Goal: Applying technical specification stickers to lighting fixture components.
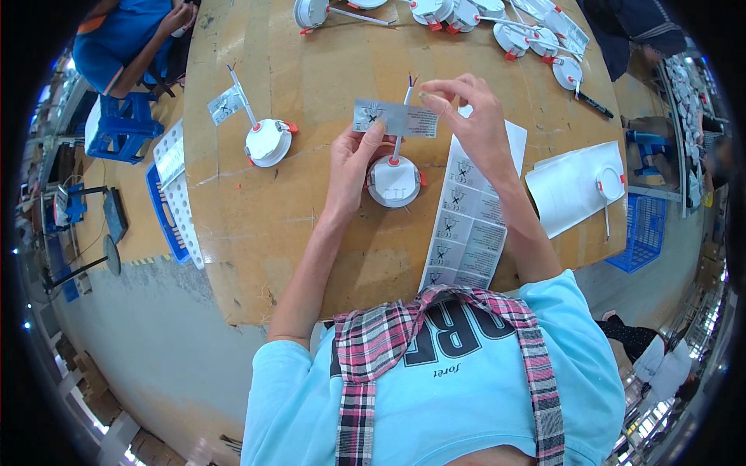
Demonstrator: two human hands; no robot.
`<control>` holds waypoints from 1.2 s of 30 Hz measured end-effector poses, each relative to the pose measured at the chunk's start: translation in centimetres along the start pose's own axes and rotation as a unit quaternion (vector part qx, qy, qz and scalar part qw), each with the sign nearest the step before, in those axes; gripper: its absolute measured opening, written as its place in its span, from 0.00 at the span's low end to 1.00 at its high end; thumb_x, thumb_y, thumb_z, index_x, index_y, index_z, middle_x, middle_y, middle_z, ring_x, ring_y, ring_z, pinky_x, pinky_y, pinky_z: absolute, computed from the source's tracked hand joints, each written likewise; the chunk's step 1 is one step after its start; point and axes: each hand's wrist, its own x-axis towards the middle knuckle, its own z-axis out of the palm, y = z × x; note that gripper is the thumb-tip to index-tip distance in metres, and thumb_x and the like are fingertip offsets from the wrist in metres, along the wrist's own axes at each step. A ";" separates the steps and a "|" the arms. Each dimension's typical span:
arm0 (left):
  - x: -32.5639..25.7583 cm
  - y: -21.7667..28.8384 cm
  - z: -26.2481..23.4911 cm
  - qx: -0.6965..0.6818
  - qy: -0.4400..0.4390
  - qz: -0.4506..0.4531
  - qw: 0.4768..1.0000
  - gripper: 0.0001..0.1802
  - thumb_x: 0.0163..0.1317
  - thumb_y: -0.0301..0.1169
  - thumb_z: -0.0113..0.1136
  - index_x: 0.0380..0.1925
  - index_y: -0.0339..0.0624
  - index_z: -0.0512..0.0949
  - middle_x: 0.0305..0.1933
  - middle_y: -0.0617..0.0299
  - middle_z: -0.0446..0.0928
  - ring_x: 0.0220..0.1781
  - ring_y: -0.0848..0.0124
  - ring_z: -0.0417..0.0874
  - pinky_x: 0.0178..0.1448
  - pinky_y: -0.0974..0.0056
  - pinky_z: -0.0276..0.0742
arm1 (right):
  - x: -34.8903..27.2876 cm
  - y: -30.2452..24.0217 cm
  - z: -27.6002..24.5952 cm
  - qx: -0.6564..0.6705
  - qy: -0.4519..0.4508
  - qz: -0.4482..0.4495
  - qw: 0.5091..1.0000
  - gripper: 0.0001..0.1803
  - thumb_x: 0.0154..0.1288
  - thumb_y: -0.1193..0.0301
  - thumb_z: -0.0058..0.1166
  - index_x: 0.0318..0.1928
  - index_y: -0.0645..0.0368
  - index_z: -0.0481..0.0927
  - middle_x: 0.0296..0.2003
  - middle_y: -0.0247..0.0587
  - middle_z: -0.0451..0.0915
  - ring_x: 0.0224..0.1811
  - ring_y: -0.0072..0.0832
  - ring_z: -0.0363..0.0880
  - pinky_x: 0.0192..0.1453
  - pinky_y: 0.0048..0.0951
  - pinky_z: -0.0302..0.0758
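Observation:
My left hand (pixel 352 165) is closed on a silver printed label (pixel 398 120), its thumb pressing the label's left part from above and its fingers behind. The label lies across the white cable of a round white downlight (pixel 394 183) with red clips, which rests on the table just below. Bare wire ends stick out of the cable above the label. My right hand (pixel 480 124) is beside the label's right end, thumb and forefinger pinched near the wire tips; whether anything is between them I cannot make out. Under my right forearm lies a sheet of silver labels (pixel 460 225).
Another downlight (pixel 269 143) with a label on its cable stands at the left. Several more downlights (pixel 458 14) cluster at the far edge, near a black pen (pixel 594 104). White sheets (pixel 571 194) with a downlight on them lie at the right. A person (pixel 128 43) sits far left.

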 end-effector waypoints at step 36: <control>3.2 1.7 -0.9 -0.009 -0.109 -0.038 0.993 0.10 0.60 0.28 0.61 0.41 0.38 0.77 0.38 0.64 0.81 0.40 0.79 0.81 0.46 0.71 0.77 | -0.2 0.2 0.3 0.206 -0.121 -0.008 0.971 0.07 0.56 0.72 0.61 0.32 0.62 0.80 0.31 0.33 0.78 0.38 0.23 0.74 0.50 0.26 0.67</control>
